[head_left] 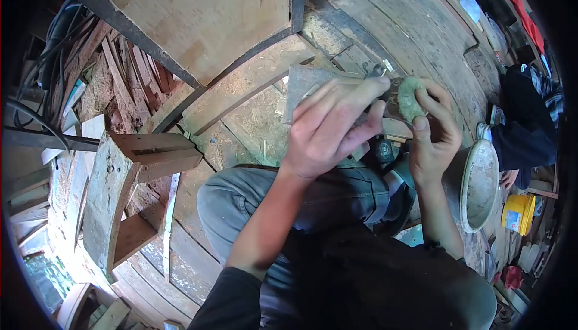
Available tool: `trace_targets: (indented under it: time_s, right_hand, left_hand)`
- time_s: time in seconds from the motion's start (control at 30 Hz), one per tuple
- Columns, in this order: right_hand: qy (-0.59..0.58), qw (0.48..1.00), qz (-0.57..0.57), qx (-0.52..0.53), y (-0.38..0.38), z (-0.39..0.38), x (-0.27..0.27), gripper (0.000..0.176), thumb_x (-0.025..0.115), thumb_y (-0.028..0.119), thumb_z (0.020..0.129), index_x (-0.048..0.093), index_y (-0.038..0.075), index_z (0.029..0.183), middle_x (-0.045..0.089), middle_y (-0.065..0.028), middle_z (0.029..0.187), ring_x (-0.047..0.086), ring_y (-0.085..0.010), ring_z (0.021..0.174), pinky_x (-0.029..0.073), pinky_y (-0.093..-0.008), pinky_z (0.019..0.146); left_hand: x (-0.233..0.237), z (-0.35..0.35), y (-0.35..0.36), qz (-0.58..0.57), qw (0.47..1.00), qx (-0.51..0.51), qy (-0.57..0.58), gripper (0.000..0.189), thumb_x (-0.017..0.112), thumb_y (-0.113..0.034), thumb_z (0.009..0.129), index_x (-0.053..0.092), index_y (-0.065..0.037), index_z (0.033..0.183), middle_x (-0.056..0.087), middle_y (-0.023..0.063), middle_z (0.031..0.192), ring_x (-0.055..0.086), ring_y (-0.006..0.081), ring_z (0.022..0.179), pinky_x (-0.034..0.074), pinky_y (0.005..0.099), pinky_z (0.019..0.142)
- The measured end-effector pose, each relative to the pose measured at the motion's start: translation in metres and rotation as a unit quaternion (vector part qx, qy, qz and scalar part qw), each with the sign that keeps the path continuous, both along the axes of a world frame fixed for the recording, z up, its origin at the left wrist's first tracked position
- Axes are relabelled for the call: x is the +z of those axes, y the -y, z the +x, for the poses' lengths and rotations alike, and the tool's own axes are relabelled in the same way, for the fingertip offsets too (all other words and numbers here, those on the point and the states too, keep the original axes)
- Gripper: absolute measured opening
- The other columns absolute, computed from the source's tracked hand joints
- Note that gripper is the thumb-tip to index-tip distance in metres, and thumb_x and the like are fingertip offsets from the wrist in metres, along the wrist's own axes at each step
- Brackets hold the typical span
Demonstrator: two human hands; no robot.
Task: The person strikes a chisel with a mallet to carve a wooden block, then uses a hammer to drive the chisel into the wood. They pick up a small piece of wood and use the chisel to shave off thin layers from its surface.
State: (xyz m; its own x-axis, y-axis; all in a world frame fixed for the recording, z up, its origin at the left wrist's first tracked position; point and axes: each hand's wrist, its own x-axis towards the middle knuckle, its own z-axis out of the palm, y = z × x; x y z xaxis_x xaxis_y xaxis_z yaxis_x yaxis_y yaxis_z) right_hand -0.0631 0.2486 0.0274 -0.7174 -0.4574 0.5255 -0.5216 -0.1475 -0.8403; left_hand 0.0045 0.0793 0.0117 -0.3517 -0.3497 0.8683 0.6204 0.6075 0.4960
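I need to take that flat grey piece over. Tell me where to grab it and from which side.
Take the flat grey piece by its bare end, coming from the person's left. The left hand covers its middle, and the right hand holds a green round pad at the other end. It looks thin and flat, so pinch across its faces.

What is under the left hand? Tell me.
A wood piece, gripped by the left hand; its middle is covered. The right hand holds a green pad at its end.

Readable text: I find none.
Yellow bucket [518, 212], three o'clock: printed patch, too blurred for me to read.
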Motion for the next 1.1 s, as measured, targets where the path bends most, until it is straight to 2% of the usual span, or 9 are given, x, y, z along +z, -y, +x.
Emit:
trace_targets:
  time_s: [0.27,0.37,0.43,0.47,0.53,0.73,0.87,0.93,1.1]
  right_hand:
    - [-0.004,1.000,-0.013,-0.010,0.001,0.001,-0.002,0.032,0.075,0.013,0.089,0.069,-0.003,0.117,0.057,-0.0180,0.130,0.055,-0.0268,0.121,0.043,-0.0389,0.104]
    - [-0.009,1.000,0.001,-0.021,0.000,0.001,-0.003,0.032,0.075,0.014,0.090,0.070,-0.002,0.116,0.057,-0.0180,0.129,0.055,-0.0269,0.121,0.043,-0.0393,0.104]
    - [-0.016,1.000,0.001,-0.016,-0.001,0.002,-0.004,0.032,0.075,0.016,0.090,0.070,-0.002,0.116,0.057,-0.0181,0.129,0.055,-0.0271,0.121,0.043,-0.0399,0.104]
    - [-0.017,1.000,0.002,-0.015,-0.001,0.003,-0.004,0.032,0.075,0.016,0.090,0.070,-0.002,0.116,0.057,-0.0181,0.129,0.055,-0.0271,0.121,0.043,-0.0399,0.104]
    - [0.006,1.000,-0.015,-0.012,-0.002,0.006,-0.003,0.033,0.075,0.017,0.089,0.070,-0.002,0.115,0.057,-0.0185,0.129,0.055,-0.0276,0.121,0.043,-0.0401,0.104]
    - [-0.007,1.000,-0.006,-0.011,-0.010,0.008,-0.006,0.034,0.077,0.021,0.088,0.070,-0.003,0.113,0.058,-0.0190,0.128,0.056,-0.0296,0.121,0.044,-0.0426,0.103]
    - [-0.006,1.000,0.002,-0.013,-0.012,0.009,-0.006,0.033,0.077,0.022,0.088,0.070,-0.002,0.111,0.059,-0.0192,0.127,0.056,-0.0311,0.120,0.044,-0.0443,0.102]
    - [-0.030,0.999,0.010,-0.015,-0.012,0.010,-0.005,0.032,0.078,0.023,0.088,0.071,0.000,0.110,0.059,-0.0200,0.126,0.057,-0.0328,0.120,0.044,-0.0458,0.102]
    - [-0.023,1.000,0.017,-0.001,-0.017,0.014,-0.002,0.033,0.078,0.024,0.087,0.072,0.001,0.108,0.059,-0.0210,0.126,0.057,-0.0346,0.120,0.045,-0.0475,0.103]
  left_hand:
    - [-0.003,-0.003,-0.002,-0.027,0.999,0.000,-0.017,0.046,0.074,0.010,0.059,0.066,0.003,0.104,0.064,0.0086,0.082,0.065,0.0231,0.072,0.055,0.0325,0.066]
    - [-0.003,-0.002,-0.002,-0.023,0.999,0.003,-0.022,0.043,0.075,0.011,0.064,0.066,0.002,0.104,0.066,0.0105,0.086,0.067,0.0251,0.074,0.056,0.0327,0.067]
    - [-0.006,0.000,-0.001,0.019,1.000,0.002,0.020,0.044,0.077,0.011,0.074,0.059,0.008,0.114,0.070,0.0160,0.096,0.070,0.0235,0.085,0.057,0.0325,0.075]
    - [-0.009,0.000,-0.001,0.020,1.000,0.003,0.019,0.044,0.077,0.011,0.074,0.059,0.008,0.114,0.070,0.0160,0.096,0.070,0.0235,0.085,0.057,0.0325,0.075]
    - [-0.014,-0.002,0.000,0.116,0.984,-0.119,0.065,0.054,0.075,0.014,0.073,0.054,0.008,0.123,0.068,0.0146,0.104,0.069,0.0189,0.090,0.056,0.0289,0.078]
    - [-0.010,0.005,0.017,0.139,0.942,-0.279,0.123,0.067,0.079,0.014,0.070,0.051,0.008,0.131,0.065,0.0136,0.110,0.065,0.0161,0.098,0.055,0.0273,0.081]
    - [-0.006,0.007,0.020,0.126,0.935,-0.300,0.142,0.070,0.081,0.014,0.070,0.051,0.007,0.133,0.065,0.0116,0.108,0.064,0.0152,0.098,0.055,0.0260,0.078]
    - [-0.001,0.010,0.017,0.182,0.908,-0.339,0.165,0.070,0.081,0.013,0.071,0.052,0.005,0.134,0.064,0.0103,0.106,0.063,0.0137,0.094,0.055,0.0241,0.073]
    - [0.011,0.016,0.020,0.170,0.899,-0.341,0.215,0.071,0.082,0.012,0.071,0.053,0.002,0.135,0.063,0.0068,0.096,0.061,0.0104,0.085,0.052,0.0219,0.069]
